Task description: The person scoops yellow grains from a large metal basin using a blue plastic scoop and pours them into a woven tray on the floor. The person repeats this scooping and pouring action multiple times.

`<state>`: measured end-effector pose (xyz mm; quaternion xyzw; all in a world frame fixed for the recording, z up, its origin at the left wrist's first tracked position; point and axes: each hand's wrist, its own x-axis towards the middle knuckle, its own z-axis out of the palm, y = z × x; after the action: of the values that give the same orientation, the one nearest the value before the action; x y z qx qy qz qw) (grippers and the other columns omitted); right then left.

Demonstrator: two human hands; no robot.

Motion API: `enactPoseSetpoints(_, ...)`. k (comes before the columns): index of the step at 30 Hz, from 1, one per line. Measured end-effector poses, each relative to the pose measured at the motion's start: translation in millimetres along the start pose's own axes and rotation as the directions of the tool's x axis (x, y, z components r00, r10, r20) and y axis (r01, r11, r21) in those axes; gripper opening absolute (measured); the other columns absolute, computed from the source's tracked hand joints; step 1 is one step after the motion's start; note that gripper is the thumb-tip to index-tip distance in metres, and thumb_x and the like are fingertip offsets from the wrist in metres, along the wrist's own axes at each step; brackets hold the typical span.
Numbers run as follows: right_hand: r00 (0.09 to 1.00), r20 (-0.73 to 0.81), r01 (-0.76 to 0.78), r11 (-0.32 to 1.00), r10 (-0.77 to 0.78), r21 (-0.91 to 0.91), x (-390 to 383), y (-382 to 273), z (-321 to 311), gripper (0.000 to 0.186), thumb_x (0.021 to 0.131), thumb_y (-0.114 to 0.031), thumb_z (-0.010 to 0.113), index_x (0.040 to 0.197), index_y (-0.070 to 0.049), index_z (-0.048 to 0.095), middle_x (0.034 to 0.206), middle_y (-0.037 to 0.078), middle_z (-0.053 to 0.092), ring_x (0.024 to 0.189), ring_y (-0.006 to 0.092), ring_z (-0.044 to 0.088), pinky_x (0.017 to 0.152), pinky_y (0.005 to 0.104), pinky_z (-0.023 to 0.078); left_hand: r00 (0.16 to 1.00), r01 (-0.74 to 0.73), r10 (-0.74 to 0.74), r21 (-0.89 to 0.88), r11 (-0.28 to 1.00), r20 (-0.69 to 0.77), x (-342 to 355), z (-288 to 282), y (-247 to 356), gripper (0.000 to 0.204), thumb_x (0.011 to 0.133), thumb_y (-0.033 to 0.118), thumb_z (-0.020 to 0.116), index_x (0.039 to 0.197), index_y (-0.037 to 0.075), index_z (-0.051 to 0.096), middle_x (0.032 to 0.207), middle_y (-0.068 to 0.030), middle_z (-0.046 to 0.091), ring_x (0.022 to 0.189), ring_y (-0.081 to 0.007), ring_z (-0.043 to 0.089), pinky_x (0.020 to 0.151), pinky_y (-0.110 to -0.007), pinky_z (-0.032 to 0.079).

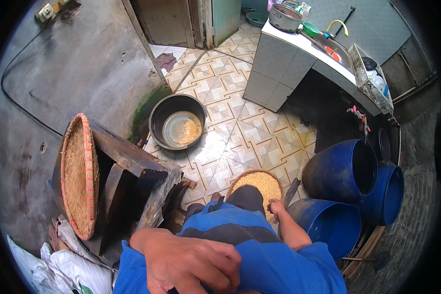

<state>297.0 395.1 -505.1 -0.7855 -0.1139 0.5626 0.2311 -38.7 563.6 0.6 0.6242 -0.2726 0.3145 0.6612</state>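
Observation:
My left hand (193,259) is close below the camera at my chest, over my blue shirt (259,264), its fingers curled around something dark and mostly hidden. My right hand (274,208) hangs by my right leg with fingers bent, at the right edge of a round tray full of small yellow beans or grains (254,180); what, if anything, those fingers hold is too small to make out. My knees partly hide that tray on the tiled floor.
A black tub (157,117) with some water stands ahead-left, and a woven tray (78,171) leans on dark wooden furniture (127,152). Blue drums (323,171) crowd my right. Beyond are a tiled sink counter (279,68), a doorway (164,19) and white sacks (78,269) at lower left.

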Motion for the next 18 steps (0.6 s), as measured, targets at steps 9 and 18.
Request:
enactPoseSetpoints(9, 0.99, 0.045, -0.136, 0.99, 0.137, -0.019, 44.6, -32.1, -17.0, 0.015, 0.092, -0.017, 0.048, 0.085, -0.006, 0.056, 0.069, 0.008, 0.056, 0.055, 0.0201, 0.056, 0.044, 0.0313, 0.041, 1.0, 0.006, -0.006, 0.042, 0.999, -0.017, 16.5, -66.9, -25.2, 0.051, 0.084, 0.055, 0.06, 0.111, 0.012, 0.065, 0.078, -0.0083, 0.059, 0.071, -0.0246, 0.059, 0.062, -0.036, 0.037)
enactPoseSetpoints(18, 0.984, 0.124, -0.118, 0.991, 0.126, -0.069, 174.0, -150.9, -32.4, 0.017, 0.09, -0.015, 0.046, 0.084, -0.004, 0.057, 0.07, 0.008, 0.058, 0.056, 0.0183, 0.057, 0.045, 0.0334, 0.042, 0.995, 0.097, -0.096, 0.095, 0.991, -0.022, 90.1, -203.7, -111.0, 0.051, 0.083, 0.055, 0.061, 0.109, 0.012, 0.065, 0.078, -0.0105, 0.06, 0.073, -0.0267, 0.059, 0.064, -0.038, 0.038)
